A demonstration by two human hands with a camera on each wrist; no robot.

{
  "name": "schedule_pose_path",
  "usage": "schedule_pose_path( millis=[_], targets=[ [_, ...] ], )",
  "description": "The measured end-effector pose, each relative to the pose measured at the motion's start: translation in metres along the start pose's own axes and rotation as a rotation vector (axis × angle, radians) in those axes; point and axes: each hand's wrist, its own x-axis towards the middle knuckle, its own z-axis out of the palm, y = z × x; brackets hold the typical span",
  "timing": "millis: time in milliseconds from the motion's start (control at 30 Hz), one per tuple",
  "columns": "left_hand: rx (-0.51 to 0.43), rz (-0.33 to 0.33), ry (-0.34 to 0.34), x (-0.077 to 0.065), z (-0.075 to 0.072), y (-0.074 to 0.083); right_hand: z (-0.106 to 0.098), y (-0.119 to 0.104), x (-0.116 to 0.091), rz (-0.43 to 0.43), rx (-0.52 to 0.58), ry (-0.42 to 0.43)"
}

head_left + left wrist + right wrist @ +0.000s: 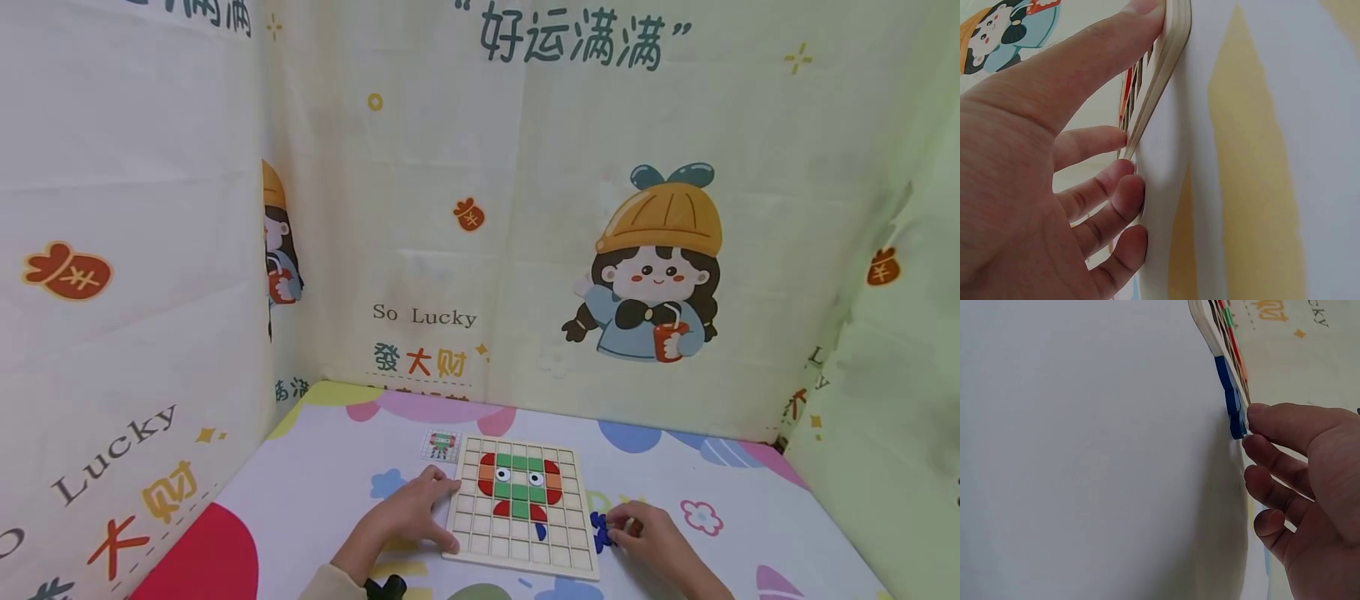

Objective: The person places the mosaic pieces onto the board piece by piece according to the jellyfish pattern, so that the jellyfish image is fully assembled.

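Note:
My left hand (412,508) steadies the left side of a wooden grid board (470,542), thumb on its near corner and a fingertip farther up the edge. In the left wrist view the other fingers curve loosely beside the board. Green squares (520,492), red rounded pieces (486,475), orange pieces and two round eye pieces (536,479) make a figure on the grid. A single blue piece (541,531) lies below them. Beyond the right edge is a small group of blue pieces (597,530); my right hand (652,537) pinches at its end, thumb and forefinger close together.
A small picture card (440,445) showing a similar figure lies at the board's far left corner. Patterned cloth covers the table (315,467). Printed cloth walls (420,250) stand at the back and on both sides. A black object (386,587) shows by the left wrist.

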Motion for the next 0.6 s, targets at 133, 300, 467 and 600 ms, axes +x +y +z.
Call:
schedule_pose_path(
  millis=[133,300,467,600],
  targets=[
    [0.003,-0.003,-0.003,0.0,0.0,0.0,-0.002,0.003,-0.003,-0.003,-0.004,-0.024],
    [0.012,0.012,0.0,0.0,-0.001,0.001,-0.005,0.006,-0.006,-0.011,0.016,-0.078],
    [0.024,0.023,0.008,0.0,0.0,0.0,-0.007,0.008,-0.005,-0.008,0.04,-0.128],
    [0.028,0.035,0.014,0.002,0.001,-0.002,-0.007,0.011,-0.005,-0.015,0.059,-0.159]
  ],
)
